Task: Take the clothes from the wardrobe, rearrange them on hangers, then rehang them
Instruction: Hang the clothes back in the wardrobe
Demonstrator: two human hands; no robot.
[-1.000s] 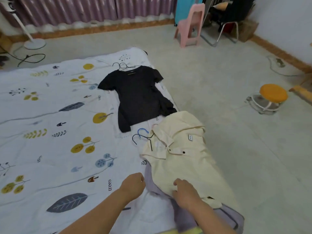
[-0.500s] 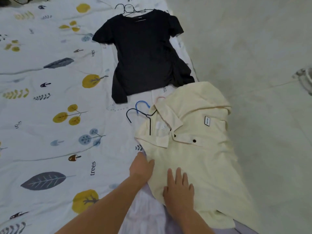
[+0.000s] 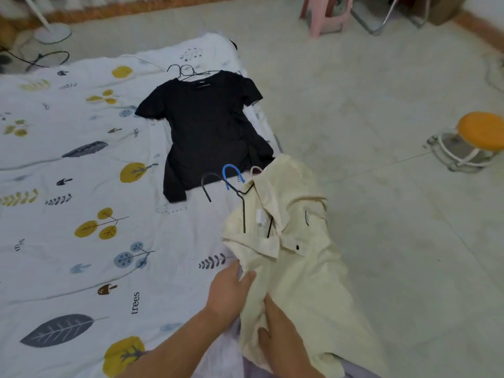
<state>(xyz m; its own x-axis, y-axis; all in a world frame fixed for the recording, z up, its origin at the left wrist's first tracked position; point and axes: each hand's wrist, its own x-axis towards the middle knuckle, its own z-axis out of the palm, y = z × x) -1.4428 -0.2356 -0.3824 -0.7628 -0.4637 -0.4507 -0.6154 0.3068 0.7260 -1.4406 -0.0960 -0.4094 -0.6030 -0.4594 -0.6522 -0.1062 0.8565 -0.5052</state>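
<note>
A cream collared shirt (image 3: 294, 257) lay along the right edge of a white leaf-printed sheet (image 3: 81, 241) spread on the floor, its long axis running from the collar, which pointed away from the person toward the far end of the sheet, down to a hem nearest the person. Part of the shirt hung over the sheet's edge onto the pale floor (image 3: 381, 186). The left hand (image 3: 229, 293) pinched the shirt's left edge where it met the sheet, thumb curled over the fabric. The right hand (image 3: 278, 331) pressed on the shirt's lower front; motion blur made it hard to tell whether its fingers lay flat or gathered cloth. A black wire hanger (image 3: 240, 203) sat in the open collar, its hook pointing toward the sheet's centre, with a blue hanger hook (image 3: 228, 175) just beyond it. Farther up the sheet, a black T-shirt (image 3: 204, 129) lay flat on its own hanger, neck pointing away. Well off the sheet's right edge stood an orange-topped stool (image 3: 480, 132); beyond its far end, a pink chair (image 3: 327, 15).
</note>
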